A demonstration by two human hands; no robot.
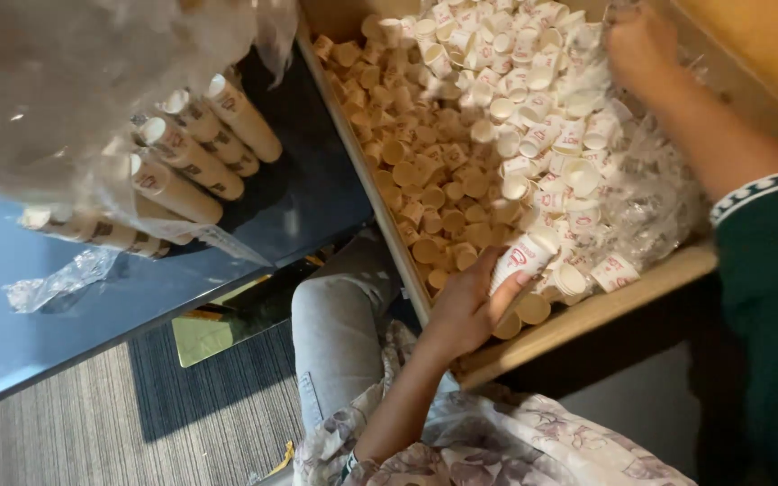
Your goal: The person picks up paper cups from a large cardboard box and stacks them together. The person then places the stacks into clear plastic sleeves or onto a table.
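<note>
1. Around the hands: the right hand (643, 47), on an arm in a dark green sleeve (767, 297) with a patterned cuff, reached into the far corner of a shallow wooden tray (587, 313). It lay knuckles-up on the white paper cups (533, 108). The fingers were bent down among cups and film, so I could not tell whether it gripped anything.
2. The left hand was out of view.
3. In the way: crumpled clear plastic film (655, 193) lay over the cups along the tray's right side, below that hand.
4. A co-worker's hand (465, 310), on a bare forearm coming from a floral garment (497, 445), was closed around a short stack of white cups with red print (520, 261) at the tray's near edge. That person's grey-trousered knee (339, 328) sat just beside the tray.
5. Surface and room: a dark glossy tabletop (308, 198) lay left of the tray, with a loose scrap of clear plastic (56, 283) on it. A grey striped carpet (92, 423) lay below.
6. Containers: the tray was packed with loose cups, brown cups (434, 180) to the left and white ones to the right, touching and tumbled. A clear plastic bag (65, 81) on the tabletop held long nested sleeves of cups (195, 153) lying on their sides.
</note>
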